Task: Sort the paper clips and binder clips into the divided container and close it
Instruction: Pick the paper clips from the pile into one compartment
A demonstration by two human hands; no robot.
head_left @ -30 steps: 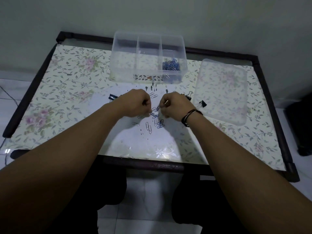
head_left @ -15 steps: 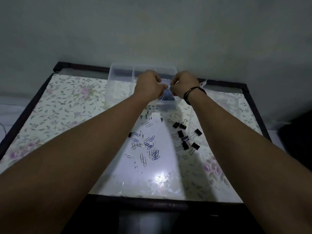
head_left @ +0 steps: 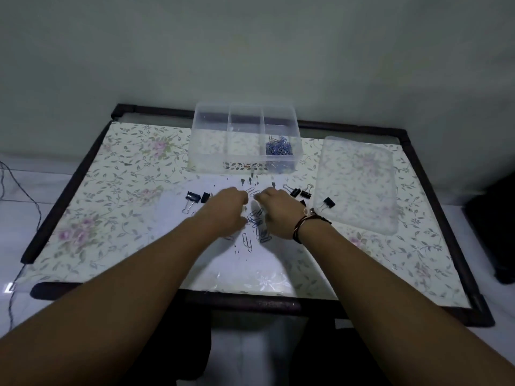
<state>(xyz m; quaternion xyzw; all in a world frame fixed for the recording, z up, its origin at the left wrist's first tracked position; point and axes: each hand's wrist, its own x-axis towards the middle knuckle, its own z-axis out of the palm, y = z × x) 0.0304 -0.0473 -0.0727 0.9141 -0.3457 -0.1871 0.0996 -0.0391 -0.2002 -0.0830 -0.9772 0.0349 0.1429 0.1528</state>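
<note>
A clear divided container (head_left: pixel 211 151) stands at the back of the table, and its right compartment holds blue paper clips (head_left: pixel 278 148). The other two compartments look empty. Loose paper clips (head_left: pixel 256 221) lie in a small heap at the table's middle. My left hand (head_left: pixel 227 208) and my right hand (head_left: pixel 278 211) hover side by side over that heap, fingers bent down and hidden behind the knuckles. Black binder clips lie to the left (head_left: pixel 193 196) and to the right (head_left: pixel 300 193) of my hands. I cannot see whether either hand holds a clip.
The container's clear lid (head_left: pixel 359 182) lies flat at the right of the table. One more binder clip (head_left: pixel 328 203) sits at the lid's near-left edge. The floral table has a dark raised frame (head_left: pixel 250 300). A thin cable (head_left: pixel 16 185) hangs off to the left.
Both hands went from the heap up to the container's right compartment, then came back down to the heap. The camera tilted up and back down with them.
</note>
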